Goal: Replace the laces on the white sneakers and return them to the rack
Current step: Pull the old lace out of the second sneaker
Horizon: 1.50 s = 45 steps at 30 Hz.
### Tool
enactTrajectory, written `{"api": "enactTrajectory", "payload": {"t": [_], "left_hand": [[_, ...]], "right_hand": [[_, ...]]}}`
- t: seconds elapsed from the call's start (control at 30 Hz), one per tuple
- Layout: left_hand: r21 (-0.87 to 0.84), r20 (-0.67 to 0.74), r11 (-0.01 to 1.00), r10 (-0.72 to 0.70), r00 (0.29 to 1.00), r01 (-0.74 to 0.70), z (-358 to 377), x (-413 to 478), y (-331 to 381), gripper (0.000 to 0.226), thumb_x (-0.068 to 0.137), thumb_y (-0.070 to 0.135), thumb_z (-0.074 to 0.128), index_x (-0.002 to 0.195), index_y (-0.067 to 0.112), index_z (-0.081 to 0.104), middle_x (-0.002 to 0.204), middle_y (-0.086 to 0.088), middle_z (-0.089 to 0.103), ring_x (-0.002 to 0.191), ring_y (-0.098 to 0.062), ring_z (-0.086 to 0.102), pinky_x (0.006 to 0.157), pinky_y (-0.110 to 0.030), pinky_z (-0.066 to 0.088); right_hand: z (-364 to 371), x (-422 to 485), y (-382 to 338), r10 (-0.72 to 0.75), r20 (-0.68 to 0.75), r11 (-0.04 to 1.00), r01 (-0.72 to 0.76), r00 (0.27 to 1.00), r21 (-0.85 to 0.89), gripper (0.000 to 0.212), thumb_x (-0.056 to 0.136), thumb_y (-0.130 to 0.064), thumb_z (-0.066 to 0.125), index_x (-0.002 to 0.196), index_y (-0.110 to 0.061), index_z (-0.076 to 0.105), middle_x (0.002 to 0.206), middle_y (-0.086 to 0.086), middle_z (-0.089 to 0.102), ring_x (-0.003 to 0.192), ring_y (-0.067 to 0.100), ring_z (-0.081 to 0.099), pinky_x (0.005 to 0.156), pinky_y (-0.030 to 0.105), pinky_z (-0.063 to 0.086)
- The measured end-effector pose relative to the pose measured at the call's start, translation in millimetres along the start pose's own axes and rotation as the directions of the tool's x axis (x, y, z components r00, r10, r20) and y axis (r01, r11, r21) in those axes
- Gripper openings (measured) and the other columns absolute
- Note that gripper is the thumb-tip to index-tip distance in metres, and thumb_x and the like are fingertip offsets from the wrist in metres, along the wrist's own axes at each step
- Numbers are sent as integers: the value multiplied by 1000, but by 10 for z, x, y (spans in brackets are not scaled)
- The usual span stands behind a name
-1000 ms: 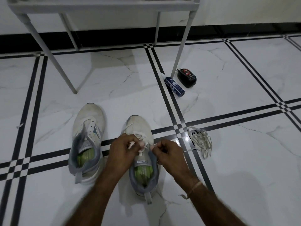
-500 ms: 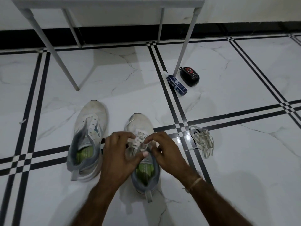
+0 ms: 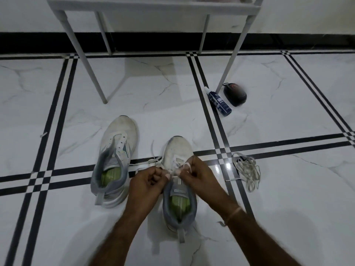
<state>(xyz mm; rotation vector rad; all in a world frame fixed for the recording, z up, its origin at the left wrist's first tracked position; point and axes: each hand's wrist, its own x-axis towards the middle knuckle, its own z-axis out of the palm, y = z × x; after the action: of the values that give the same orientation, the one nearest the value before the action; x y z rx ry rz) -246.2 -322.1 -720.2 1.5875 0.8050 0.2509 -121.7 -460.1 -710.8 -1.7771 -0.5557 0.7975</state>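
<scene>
**Lacing the near sneaker, both hands pinching the lace**

My left hand and right hand both have fingers curled, pinching the white lace over the eyelets of the near sneaker, which sits on the floor at 6 o'clock in view.

Lace looks light, limp, flat and likely slippery. Best held close to the tip, since the slack flops. One loose end trails toward 10 o'clock of that sneaker.

The sneaker itself is probably light, with a soft upper and a stiffer sole. To carry it I'd take the heel collar or pull tab.

The second sneaker is just beside it at 9 o'clock, eyelets bare, tongue open. Each sneaker holds a green insole, nothing else seen inside.

A tangled lace bundle lies at 3 o'clock.

The rack is at 12 o'clock. Only its legs and shelf edge show, so I can't tell what's on it.

A bottle lies flat beside a dark case at 1 o'clock. Contents not visible.
</scene>
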Motion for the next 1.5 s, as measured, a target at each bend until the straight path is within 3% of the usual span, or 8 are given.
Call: {"api": "enactTrajectory", "payload": {"t": [0.13,0.57,0.77,0.87,1.0,1.2,1.37,1.5], "left_hand": [[-126,16,987,-100,995,101,20,-21,64,6,91,6,71,87,6,75,79,-7,77,77,-22,75,68,-33,61],[-142,33,977,-158,987,161,68,-47,4,7,89,11,75,82,11,76,74,-12,74,72,-23,69,71,-46,60],[-203,19,960,-195,981,195,18,-25,-12,11,90,11,74,84,3,73,78,-19,74,73,-26,68,70,-39,57],[-218,50,955,-195,979,202,23,-24,7,12,91,11,73,87,0,72,82,-22,74,77,-27,69,74,-41,58],[-219,66,954,-196,978,206,30,-31,30,9,93,7,68,87,2,73,84,-24,73,76,-24,68,73,-40,57],[-229,115,953,-177,978,199,-18,-36,10,17,95,12,68,87,-3,70,87,-29,70,75,-24,64,72,-38,55],[-229,127,946,-203,971,228,10,-27,15,14,96,9,66,91,-3,70,87,-26,72,75,-20,67,68,-30,57],[-206,151,951,-201,968,229,11,-27,5,13,95,11,67,90,0,72,83,-23,72,73,-23,65,71,-37,56]], "right_hand": [[5,70,-33,-90,85,916,116,992,-384,41,83,-33,81,97,-18,46,80,-9,60,73,9,61,61,26,48],[8,73,67,-64,33,889,72,997,-453,19,88,-23,78,76,-26,64,77,-13,64,73,-1,59,70,15,42],[-159,-67,-177,235,-61,776,-150,970,613,24,107,-22,47,86,-12,54,76,4,62,68,12,52,65,24,43],[-149,-58,-162,68,-14,996,-67,998,54,22,100,-29,64,92,-8,66,84,-2,68,77,7,63,66,21,52],[71,17,1,-35,66,923,57,997,-380,19,89,-30,77,81,-13,74,78,-7,71,75,5,65,71,21,51],[-129,62,-187,276,-6,679,-190,961,709,27,104,-27,49,90,-6,60,81,6,68,59,11,51,55,23,38],[10,23,68,-30,40,935,43,999,-353,25,87,-49,71,93,-27,62,93,-6,73,88,10,69,79,34,60],[29,74,111,-54,-35,972,44,998,-232,17,95,-29,69,85,-16,65,84,-3,70,82,12,65,76,35,57]]}}
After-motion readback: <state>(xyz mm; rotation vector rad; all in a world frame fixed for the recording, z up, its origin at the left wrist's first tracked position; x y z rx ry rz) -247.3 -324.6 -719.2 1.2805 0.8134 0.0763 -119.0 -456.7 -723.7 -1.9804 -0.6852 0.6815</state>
